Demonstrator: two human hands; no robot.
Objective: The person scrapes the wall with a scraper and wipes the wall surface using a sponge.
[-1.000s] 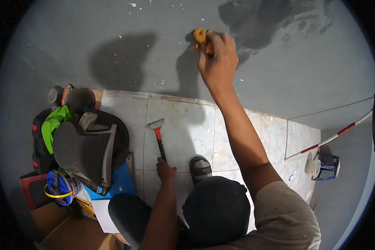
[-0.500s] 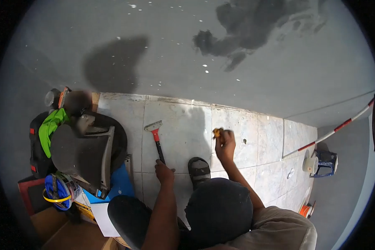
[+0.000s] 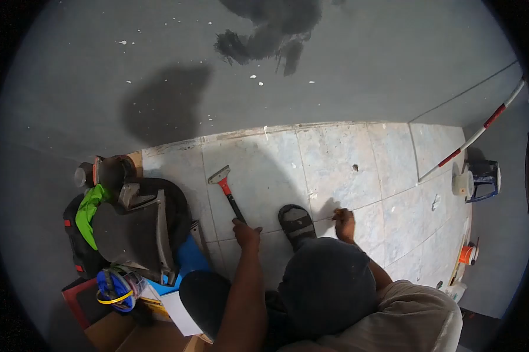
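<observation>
My left hand [image 3: 247,234] is closed round the black handle of a long scraper [image 3: 226,186]. Its red neck and wide metal blade point away from me, over the floor tiles. Off to the right, my right hand [image 3: 345,225] pinches a small yellow-brown thing [image 3: 337,215], too small to make out. Between the two hands is my sandalled foot [image 3: 297,223]. The grey wall [image 3: 176,53] ahead carries white specks and a darker patch [image 3: 270,32].
To the left stand a dark chair-like object [image 3: 132,226], a green cloth [image 3: 88,216], a blue bucket [image 3: 115,287] and a cardboard box [image 3: 141,337]. A red-and-white pole [image 3: 476,138] leans at the right, near a blue stool [image 3: 483,180] and a white tub [image 3: 463,184].
My right hand has drawn back towards me and right, away from the wall, with the small thing still in it. My left hand and the scraper have shifted slightly right as the view moved.
</observation>
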